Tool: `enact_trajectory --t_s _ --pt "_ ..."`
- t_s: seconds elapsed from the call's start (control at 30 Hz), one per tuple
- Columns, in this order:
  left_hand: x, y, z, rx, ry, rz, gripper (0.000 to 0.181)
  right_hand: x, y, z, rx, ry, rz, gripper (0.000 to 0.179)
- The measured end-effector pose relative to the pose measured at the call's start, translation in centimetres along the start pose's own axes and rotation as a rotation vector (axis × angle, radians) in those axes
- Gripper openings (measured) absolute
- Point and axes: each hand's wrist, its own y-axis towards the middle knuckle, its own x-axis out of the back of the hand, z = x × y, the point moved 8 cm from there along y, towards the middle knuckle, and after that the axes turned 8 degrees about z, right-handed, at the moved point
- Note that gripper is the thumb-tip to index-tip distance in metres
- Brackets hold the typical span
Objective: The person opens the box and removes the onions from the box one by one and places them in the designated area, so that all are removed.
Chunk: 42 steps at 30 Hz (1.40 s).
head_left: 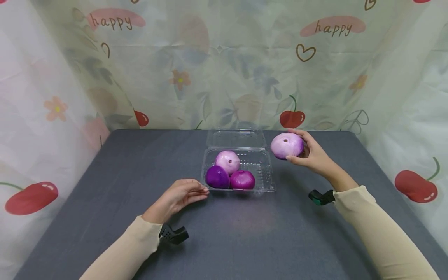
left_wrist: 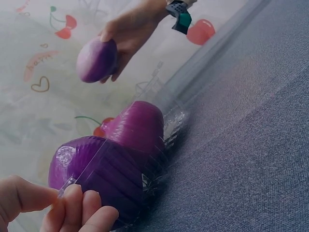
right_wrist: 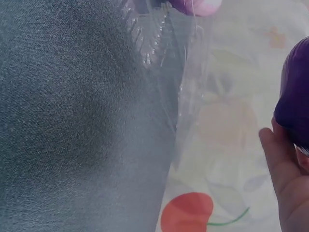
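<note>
My right hand (head_left: 316,157) grips a pale purple onion (head_left: 286,146), thumb below and fingers behind, raised to the right of a clear plastic clamshell box (head_left: 261,165). Three onions sit inside the box: a pale one (head_left: 226,160) at the back, a dark purple one (head_left: 217,178) at front left and a magenta one (head_left: 243,180) at front right. At the box's front left corner, my left hand (head_left: 180,196) pinches the rim between thumb and fingers, plainly seen in the left wrist view. The right wrist view catches only part of the held onion (right_wrist: 297,96).
The box's lid (head_left: 237,139) stands folded back toward the rear edge of the grey table (head_left: 231,237). A printed curtain (head_left: 224,70) hangs behind the table and along both sides. Each wrist carries a small black camera.
</note>
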Motion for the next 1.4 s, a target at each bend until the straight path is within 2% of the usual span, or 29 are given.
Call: enact_trajectory --t_s 0.33,0.8,1.2,1.4 --pt "0.0 0.0 0.0 -0.001 0.001 -0.007 0.022 1.5 -1.3 -1.0 -0.011 0.026 -0.113 0.073" --pt "0.1 0.0 0.0 0.008 0.017 -0.019 0.020 2.9 -2.1 -3.6 -0.035 0.073 -0.158 0.061" --pt "0.1 -0.1 0.0 0.007 0.018 -0.016 0.017 3.6 -2.2 -5.8 -0.174 0.026 -0.189 0.068" --pt "0.2 -0.1 0.0 0.014 0.020 -0.028 0.015 3.5 -2.0 -6.7 -0.190 0.060 -0.196 0.066"
